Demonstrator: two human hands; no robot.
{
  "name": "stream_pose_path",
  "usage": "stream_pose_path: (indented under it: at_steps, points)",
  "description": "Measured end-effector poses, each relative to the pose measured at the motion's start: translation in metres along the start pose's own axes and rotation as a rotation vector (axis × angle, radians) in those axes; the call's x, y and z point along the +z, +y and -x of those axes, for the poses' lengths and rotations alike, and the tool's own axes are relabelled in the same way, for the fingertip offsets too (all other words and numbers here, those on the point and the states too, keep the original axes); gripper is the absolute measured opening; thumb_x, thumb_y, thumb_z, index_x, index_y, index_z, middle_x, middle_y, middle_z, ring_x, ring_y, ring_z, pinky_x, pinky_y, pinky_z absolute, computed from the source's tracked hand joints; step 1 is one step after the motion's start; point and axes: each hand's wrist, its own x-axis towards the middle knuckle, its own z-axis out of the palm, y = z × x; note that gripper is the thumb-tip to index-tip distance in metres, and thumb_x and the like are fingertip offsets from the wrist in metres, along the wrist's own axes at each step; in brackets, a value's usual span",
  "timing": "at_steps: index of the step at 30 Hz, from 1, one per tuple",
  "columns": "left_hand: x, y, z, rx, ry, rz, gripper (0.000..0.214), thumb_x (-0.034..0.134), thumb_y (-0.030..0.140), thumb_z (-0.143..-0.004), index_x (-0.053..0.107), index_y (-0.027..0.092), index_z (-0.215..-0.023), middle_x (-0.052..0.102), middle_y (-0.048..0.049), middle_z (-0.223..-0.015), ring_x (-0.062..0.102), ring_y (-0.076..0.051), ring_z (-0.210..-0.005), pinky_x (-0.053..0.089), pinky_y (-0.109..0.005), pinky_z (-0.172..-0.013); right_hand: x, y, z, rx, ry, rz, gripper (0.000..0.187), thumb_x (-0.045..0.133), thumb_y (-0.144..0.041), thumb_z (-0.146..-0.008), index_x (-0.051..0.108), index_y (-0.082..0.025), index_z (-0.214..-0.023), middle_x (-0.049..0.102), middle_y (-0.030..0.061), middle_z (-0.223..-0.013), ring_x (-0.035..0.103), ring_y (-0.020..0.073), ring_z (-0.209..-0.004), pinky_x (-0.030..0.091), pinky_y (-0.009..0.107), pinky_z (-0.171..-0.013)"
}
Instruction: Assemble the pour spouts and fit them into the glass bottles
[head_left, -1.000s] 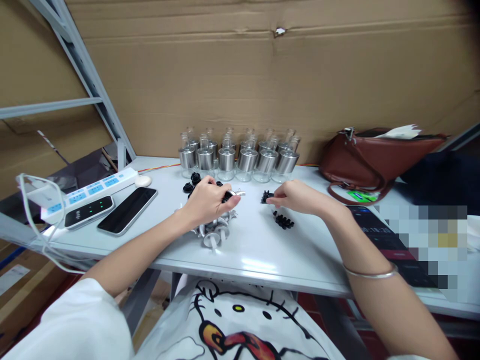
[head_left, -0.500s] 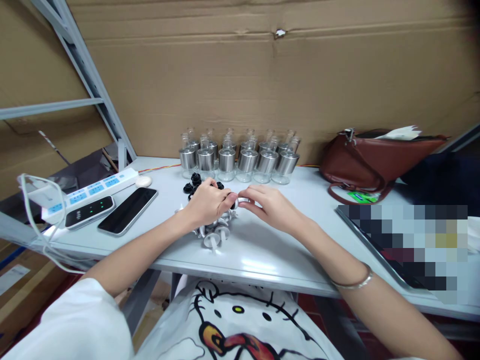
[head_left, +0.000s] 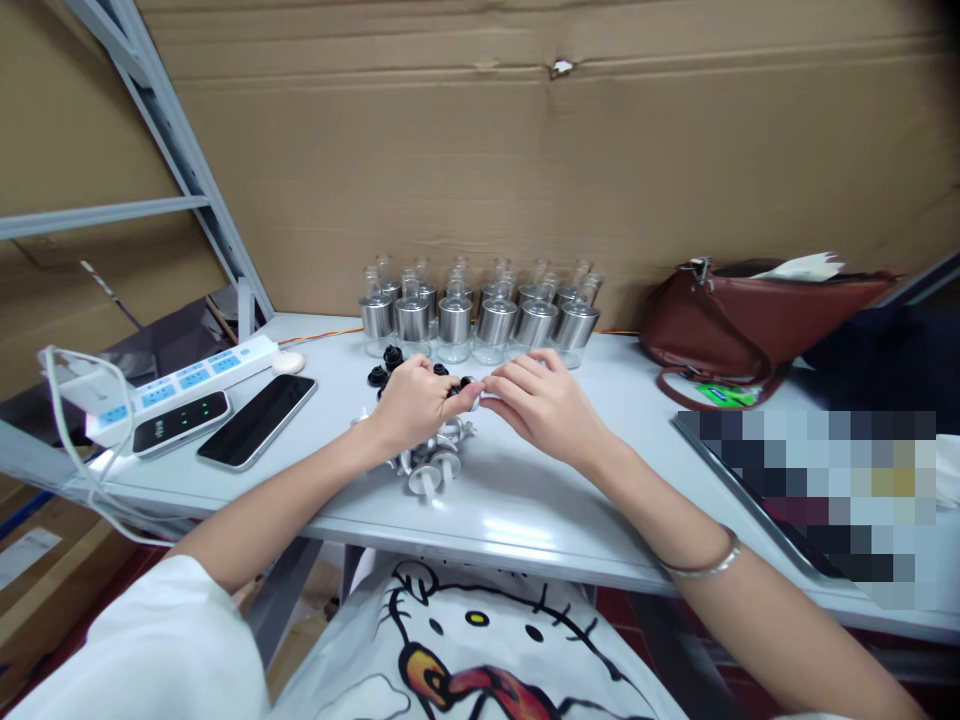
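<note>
My left hand [head_left: 415, 400] is closed in a pinch around a small black stopper-like piece [head_left: 465, 383] with a pale part at its end. Fingers of my right hand [head_left: 546, 405] close on that pale part from the other side, so both hands meet and hide most of it. Under and in front of my left hand lies a pile of silver disc-shaped parts with white stems [head_left: 425, 480]. Several black ribbed pieces [head_left: 392, 358] sit just behind that hand. Farther back, glass bottles with metal sleeves [head_left: 454, 320] stand upright in two rows, their necks uncovered.
Left on the table [head_left: 525, 500] are a phone [head_left: 259, 422], a Wi-Fi device [head_left: 181, 423], a power strip [head_left: 191, 380] and a white round object [head_left: 288, 362]. A brown bag [head_left: 765, 320] stands right, behind a blurred-out flat item. Cardboard [head_left: 525, 170] backs the table.
My right hand has turned and its fingers have curled closer to my left hand. The pale part between the hands shows less, and the black piece shows more. The piles and bottles stay put.
</note>
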Motion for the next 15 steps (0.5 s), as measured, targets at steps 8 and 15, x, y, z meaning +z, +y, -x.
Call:
stream_pose_path:
  at_steps: [8,15]
  points:
    - [-0.003,0.010,0.003,0.008,0.085,0.227,0.066,0.010,0.062,-0.092,0.045,0.020,-0.056,0.052,0.0004,-0.048,0.044,-0.015,-0.059,0.040,-0.028,-0.065,-0.013,-0.007,-0.005,0.114,0.046,-0.134,0.030,0.039,-0.031,-0.096,0.058,-0.019,-0.076,0.060,0.0030,-0.066,0.045,0.0171,-0.067,0.028,0.035,-0.076]
    - [0.003,0.012,0.007,0.125,0.250,0.043,0.064,0.008,0.060,-0.093,0.039,0.019,-0.055,0.046,0.0025,-0.047,0.037,-0.012,-0.048,0.037,-0.032,-0.069,-0.017,-0.012,-0.012,0.454,-0.116,-0.778,0.045,0.037,-0.048,-0.093,0.052,-0.018,-0.063,0.050,-0.0001,-0.058,0.042,0.0143,-0.060,0.030,0.033,-0.068]
